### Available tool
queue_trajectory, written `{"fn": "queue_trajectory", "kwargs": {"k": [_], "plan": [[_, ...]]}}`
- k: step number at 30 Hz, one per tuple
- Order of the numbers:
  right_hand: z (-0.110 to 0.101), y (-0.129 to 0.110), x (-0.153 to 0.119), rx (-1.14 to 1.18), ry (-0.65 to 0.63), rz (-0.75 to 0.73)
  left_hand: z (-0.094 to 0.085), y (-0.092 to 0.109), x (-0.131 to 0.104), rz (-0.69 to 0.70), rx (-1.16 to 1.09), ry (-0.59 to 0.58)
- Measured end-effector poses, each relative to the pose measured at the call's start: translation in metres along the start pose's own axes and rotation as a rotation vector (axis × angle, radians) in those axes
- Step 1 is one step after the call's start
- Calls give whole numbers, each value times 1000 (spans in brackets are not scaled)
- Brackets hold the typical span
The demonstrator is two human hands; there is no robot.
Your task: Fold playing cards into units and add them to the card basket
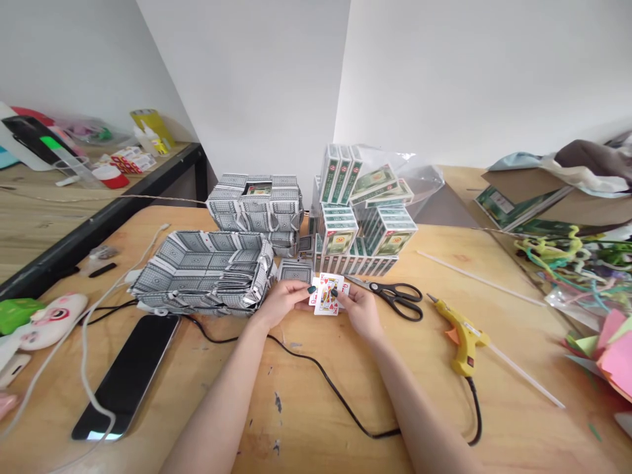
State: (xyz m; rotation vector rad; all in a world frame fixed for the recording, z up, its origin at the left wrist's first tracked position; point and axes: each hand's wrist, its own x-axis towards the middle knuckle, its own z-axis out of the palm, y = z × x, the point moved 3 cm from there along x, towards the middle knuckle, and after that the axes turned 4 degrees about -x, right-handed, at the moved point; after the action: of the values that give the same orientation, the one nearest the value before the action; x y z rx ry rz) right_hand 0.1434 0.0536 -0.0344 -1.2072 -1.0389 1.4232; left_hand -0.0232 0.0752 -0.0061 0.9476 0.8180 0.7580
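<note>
Several face-up playing cards (327, 296), with a king of hearts on top, are held between my two hands. My left hand (286, 301) pinches their left side, thumb on top. At the right side my right hand (360, 308) grips them, its thumb over the king. Just behind my left hand lies a stack of face-down cards (295, 270). A tray built of folded cards (197, 270) stands to the left, and a larger folded-card box (257, 207) is behind it. Boxed card decks (363, 230) are piled beyond my hands.
Black scissors (397, 293) and a yellow glue gun (463, 334) lie to the right, with a glue stick (524, 376). A black cable (316, 364) crosses the table beneath my forearms. A phone (129, 374) lies at left under a white cable. Pipe cleaners (567, 260) are heaped far right.
</note>
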Motion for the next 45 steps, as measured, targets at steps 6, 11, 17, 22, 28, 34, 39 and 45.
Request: {"fn": "queue_trajectory", "kwargs": {"k": [6,11,17,22,28,34,39,45], "plan": [[3,-5,-3,-44,19,-30,3,-2,2,-10,53,-15],[6,-8,-5,-92,30,-45,7,0,4,23,136,-35],[4,-5,-4,-124,55,-36,10,0,5,18,101,30],[5,-6,-4,-41,40,-18,8,-2,6,-34,33,32],[5,-10,-6,13,-1,4,1,-4,6,-79,-15,26],[3,-8,-6,-1,3,8,0,-6,7,-91,-34,13],[3,-7,-5,7,-6,-10,-1,-6,7,-88,-38,28],[4,-10,-6,-13,-8,-21,-2,-8,8,-95,-43,39]]}}
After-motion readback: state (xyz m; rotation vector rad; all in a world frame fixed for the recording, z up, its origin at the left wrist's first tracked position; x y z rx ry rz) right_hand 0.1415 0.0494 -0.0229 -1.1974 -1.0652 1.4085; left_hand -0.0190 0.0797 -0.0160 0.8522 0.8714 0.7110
